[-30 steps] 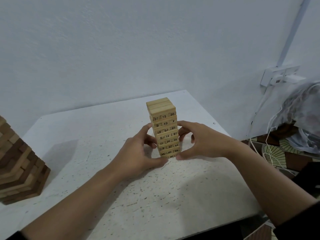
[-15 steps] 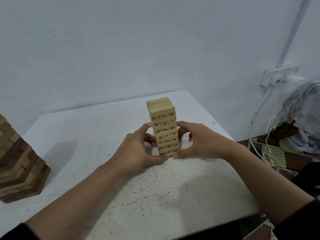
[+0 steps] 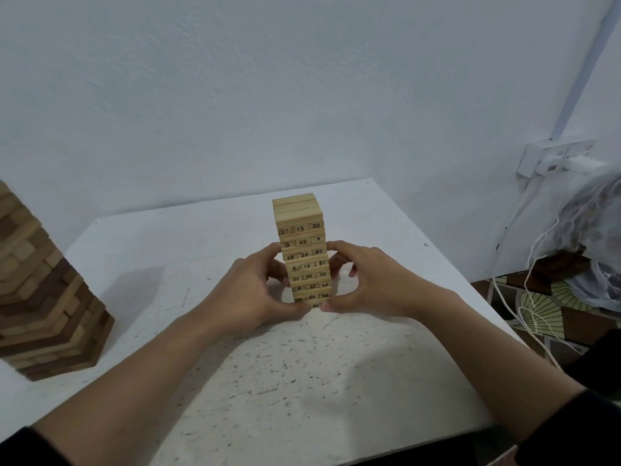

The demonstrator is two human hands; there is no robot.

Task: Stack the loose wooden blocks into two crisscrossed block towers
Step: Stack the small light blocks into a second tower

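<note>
Numbered tower (image 3: pixel 302 253) stands on the white table (image 3: pixel 302 381), about midway across and toward the far edge. I have both hands cupped round its lower half. My left hand (image 3: pixel 250 294) curls in from the left and my right hand (image 3: pixel 373 284) from the right, with the thumbs almost meeting low on the front face and the fingers wrapped against the side faces. I read this grip as squaring up: pressure from two sides at once should nudge stray block ends flush without tipping the stack, and holding low stops the base from sliding. The tower's long axis runs straight up from the tabletop, with no lean that I can make out. Its layers alternate, so the face toward me shows rows of numbered block ends between plain long sides, and the top layer lies across my view. A second tower (image 3: pixel 43 297) of mixed dark and pale wood sits well apart at the left edge, with neither hand on it. With both towers standing, I judge the stacking close to done.
</note>
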